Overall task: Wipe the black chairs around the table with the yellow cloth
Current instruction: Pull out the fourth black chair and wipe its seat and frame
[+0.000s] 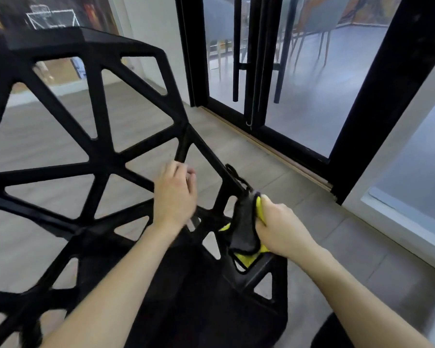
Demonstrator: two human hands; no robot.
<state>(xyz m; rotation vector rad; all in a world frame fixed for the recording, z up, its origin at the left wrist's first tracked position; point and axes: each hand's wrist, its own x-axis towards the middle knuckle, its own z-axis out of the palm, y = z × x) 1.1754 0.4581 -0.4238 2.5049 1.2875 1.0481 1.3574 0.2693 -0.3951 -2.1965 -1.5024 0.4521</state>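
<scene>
matt black plastic chair (pixel 106 167)

Right hand (pixel 278 226) gripping cloth (pixel 246 232) against chair (pixel 106 156)

The left hand (pixel 173 194) is motion-blurred; the black chair (pixel 98 167) is cut off left.

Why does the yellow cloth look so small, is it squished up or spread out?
Squished up. The yellow cloth is bunched in the right hand, pressed against the black chair.
</scene>
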